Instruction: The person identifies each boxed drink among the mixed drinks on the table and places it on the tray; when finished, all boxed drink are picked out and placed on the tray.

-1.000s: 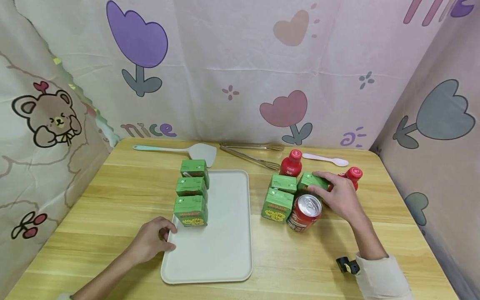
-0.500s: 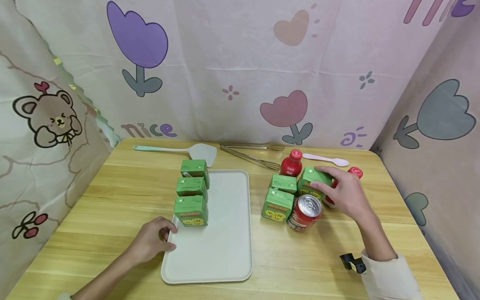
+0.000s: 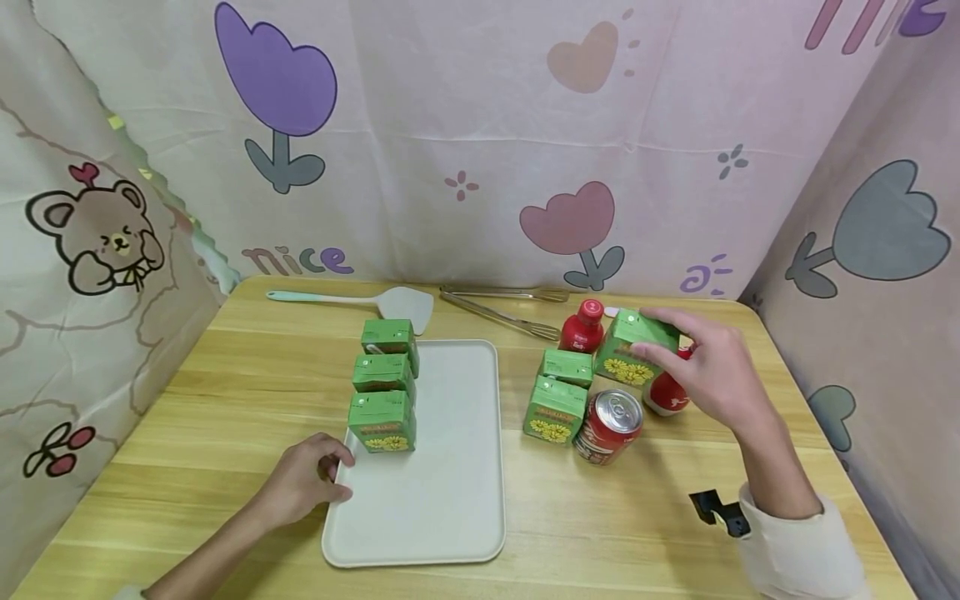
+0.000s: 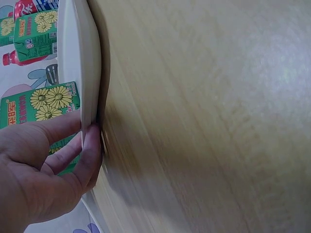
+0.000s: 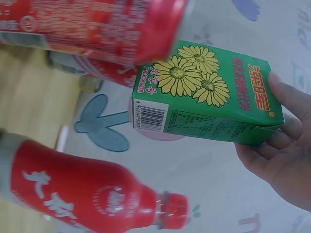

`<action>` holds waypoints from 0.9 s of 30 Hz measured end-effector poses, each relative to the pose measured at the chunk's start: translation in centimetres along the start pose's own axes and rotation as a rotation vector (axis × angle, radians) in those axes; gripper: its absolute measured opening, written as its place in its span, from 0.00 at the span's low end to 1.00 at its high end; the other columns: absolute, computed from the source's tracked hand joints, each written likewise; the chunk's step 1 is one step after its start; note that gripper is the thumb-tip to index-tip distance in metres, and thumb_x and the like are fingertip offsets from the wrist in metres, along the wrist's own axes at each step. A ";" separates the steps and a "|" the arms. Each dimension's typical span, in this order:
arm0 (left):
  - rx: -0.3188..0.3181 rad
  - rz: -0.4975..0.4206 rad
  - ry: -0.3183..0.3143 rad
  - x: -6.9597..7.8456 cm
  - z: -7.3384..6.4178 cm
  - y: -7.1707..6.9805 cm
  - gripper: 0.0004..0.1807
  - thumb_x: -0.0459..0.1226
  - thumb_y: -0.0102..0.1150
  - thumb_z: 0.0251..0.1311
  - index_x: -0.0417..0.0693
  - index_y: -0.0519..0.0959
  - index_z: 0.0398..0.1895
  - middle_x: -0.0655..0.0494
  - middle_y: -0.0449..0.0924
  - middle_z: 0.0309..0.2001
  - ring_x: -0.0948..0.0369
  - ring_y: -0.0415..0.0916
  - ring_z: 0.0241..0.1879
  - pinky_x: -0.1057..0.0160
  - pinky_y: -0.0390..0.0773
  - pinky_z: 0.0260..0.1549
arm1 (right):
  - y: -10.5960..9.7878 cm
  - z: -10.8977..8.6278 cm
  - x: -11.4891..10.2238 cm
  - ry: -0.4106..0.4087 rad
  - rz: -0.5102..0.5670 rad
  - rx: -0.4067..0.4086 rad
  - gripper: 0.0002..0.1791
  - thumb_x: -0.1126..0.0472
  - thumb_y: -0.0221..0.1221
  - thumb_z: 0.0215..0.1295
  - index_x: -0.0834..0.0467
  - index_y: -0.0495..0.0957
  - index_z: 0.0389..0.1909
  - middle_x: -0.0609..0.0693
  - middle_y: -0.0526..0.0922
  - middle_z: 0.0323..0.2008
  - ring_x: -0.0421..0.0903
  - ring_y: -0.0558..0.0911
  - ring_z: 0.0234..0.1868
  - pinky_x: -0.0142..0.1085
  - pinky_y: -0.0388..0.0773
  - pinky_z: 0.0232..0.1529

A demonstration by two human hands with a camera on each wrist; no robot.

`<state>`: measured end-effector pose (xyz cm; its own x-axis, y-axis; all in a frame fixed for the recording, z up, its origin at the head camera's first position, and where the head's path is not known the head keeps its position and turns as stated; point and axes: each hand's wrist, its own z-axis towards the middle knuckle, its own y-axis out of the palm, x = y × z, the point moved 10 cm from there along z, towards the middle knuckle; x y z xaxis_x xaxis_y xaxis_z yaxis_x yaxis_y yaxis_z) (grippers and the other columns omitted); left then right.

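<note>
The right hand (image 3: 712,371) pinched a green carton (image 3: 633,343) by its upper end, the thumb on the near face with its printed yellow flowers and the other fingers round the far side. The carton was held up off the table (image 3: 225,400), slightly tilted, at the right of the scene. The left hand (image 3: 303,479) pinched the left rim of a pale tray (image 3: 431,500); in the left wrist view the thumb lay over the edge and fingers lay beneath it.

On the tray, three matching cartons (image 3: 382,423) stood upright in a row from near to far along its left side. Right of the tray, and well apart from it, two more cartons (image 3: 555,414) stood one behind the other. A red drink can (image 3: 609,427) stood just to the right of the nearer one. A red bottle (image 3: 582,329) was on the far side of that pair, and a second bottle (image 3: 666,393) stood right of the can, partly hidden by the right hand.

Along the far edge lay a spatula (image 3: 405,307) at the left and metal tongs (image 3: 501,314) near the middle. Beyond them hung a cloth (image 3: 450,100) printed with tulips.
</note>
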<state>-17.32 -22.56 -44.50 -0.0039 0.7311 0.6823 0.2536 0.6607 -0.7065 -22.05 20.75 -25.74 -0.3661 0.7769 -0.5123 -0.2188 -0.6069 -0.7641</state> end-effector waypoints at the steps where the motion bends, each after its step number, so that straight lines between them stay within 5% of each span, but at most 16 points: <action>1: 0.001 0.000 -0.002 0.0 0.0 0.0 0.17 0.25 0.72 0.37 0.42 0.78 0.34 0.53 0.70 0.30 0.65 0.67 0.27 0.71 0.70 0.23 | -0.2 0.1 -0.3 -0.014 -0.001 0.007 0.23 0.59 0.67 0.55 0.59 0.78 0.53 0.58 0.84 0.44 0.40 0.72 0.29 0.25 0.67 0.22; 7: -0.001 -0.004 -0.007 0.0 -0.1 0.1 0.17 0.26 0.72 0.37 0.42 0.78 0.34 0.53 0.71 0.31 0.64 0.67 0.28 0.70 0.70 0.23 | -0.7 0.5 -1.8 -0.061 0.011 0.027 0.23 0.59 0.67 0.55 0.59 0.79 0.52 0.56 0.85 0.43 0.32 0.74 0.35 0.19 0.71 0.31; 15: 0.010 0.002 0.001 0.0 -0.1 0.0 0.17 0.26 0.72 0.36 0.42 0.79 0.33 0.53 0.71 0.30 0.64 0.67 0.28 0.71 0.70 0.23 | 0.3 1.3 -4.3 -0.125 0.086 0.032 0.23 0.62 0.68 0.53 0.59 0.79 0.52 0.56 0.84 0.47 0.51 0.82 0.46 0.15 0.66 0.46; 22: 0.007 -0.003 0.004 0.0 -0.1 0.1 0.17 0.25 0.72 0.36 0.41 0.79 0.34 0.53 0.71 0.30 0.64 0.67 0.28 0.71 0.70 0.23 | 2.2 2.2 -5.8 -0.131 0.140 -0.005 0.24 0.62 0.68 0.53 0.57 0.78 0.54 0.56 0.82 0.51 0.53 0.81 0.53 0.47 0.75 0.53; 27: 0.011 0.001 -0.001 0.0 0.0 0.0 0.18 0.25 0.72 0.36 0.42 0.79 0.33 0.53 0.71 0.31 0.64 0.67 0.28 0.71 0.70 0.23 | 4.5 3.1 -7.2 -0.122 0.179 -0.081 0.26 0.61 0.68 0.54 0.60 0.76 0.56 0.57 0.79 0.56 0.54 0.77 0.58 0.49 0.74 0.57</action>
<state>-17.29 -22.55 -44.47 -0.0049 0.7322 0.6811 0.2430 0.6616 -0.7094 -23.16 11.90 -24.24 -0.5005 0.6286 -0.5953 -0.0688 -0.7143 -0.6965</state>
